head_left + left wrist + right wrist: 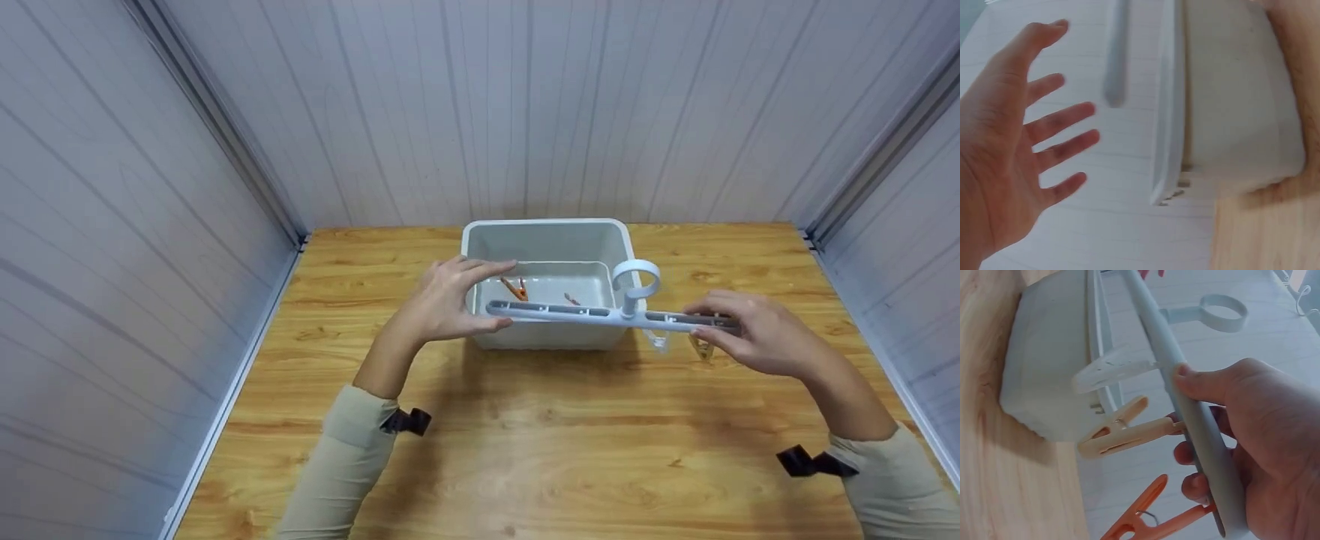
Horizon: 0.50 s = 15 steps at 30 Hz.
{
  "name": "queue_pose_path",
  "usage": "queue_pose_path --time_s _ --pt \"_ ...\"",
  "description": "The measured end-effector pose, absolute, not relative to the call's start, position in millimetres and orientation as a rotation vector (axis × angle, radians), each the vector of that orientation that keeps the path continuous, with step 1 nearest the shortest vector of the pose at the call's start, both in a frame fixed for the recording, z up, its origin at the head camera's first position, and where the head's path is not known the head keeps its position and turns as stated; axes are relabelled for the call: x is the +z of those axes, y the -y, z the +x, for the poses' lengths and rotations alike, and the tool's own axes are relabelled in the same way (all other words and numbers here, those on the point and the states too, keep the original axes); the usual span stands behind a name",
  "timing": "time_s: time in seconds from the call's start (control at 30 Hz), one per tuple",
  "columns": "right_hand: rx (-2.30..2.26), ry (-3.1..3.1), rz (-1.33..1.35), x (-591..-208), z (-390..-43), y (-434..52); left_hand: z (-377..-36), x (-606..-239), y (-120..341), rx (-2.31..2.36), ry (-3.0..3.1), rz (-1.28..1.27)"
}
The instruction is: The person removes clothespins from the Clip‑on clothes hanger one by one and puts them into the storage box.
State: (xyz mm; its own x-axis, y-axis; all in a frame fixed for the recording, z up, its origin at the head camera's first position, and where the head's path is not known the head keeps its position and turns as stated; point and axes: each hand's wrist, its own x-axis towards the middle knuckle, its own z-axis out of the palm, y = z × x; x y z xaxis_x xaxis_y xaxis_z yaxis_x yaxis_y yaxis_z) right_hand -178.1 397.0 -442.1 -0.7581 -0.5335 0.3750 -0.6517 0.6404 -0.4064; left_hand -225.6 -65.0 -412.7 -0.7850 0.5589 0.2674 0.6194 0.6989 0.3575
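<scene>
My right hand (757, 330) grips the right end of a pale grey clip hanger (555, 312), thumb on one side and fingers curled round the other. The hanger is held level above the near rim of the box, its round hook (637, 265) pointing up. Clear (1100, 377), tan (1129, 439) and orange (1176, 523) clothespins hang from its right half in the right wrist view. My left hand (450, 300) is spread beside the hanger's left end, fingers apart from it in the left wrist view.
A white plastic box (544, 223) stands on the wooden table (525, 450) near the back wall. Inside it are an orange clothespin (517, 291) and a small reddish piece (571, 298). Pale panelled walls (487, 112) enclose the table at the back and sides.
</scene>
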Motion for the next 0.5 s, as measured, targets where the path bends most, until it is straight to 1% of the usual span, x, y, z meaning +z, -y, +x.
queue_pose_path --time_s 0.27,0.5 --pt "0.776 2.788 1.007 -429.9 -181.3 -382.1 -223.4 -417.4 66.2 -0.688 2.765 -1.074" --pt "0.820 2.835 1.017 -429.2 -188.5 -366.0 -217.2 -423.3 67.5 -0.727 2.840 -1.066"
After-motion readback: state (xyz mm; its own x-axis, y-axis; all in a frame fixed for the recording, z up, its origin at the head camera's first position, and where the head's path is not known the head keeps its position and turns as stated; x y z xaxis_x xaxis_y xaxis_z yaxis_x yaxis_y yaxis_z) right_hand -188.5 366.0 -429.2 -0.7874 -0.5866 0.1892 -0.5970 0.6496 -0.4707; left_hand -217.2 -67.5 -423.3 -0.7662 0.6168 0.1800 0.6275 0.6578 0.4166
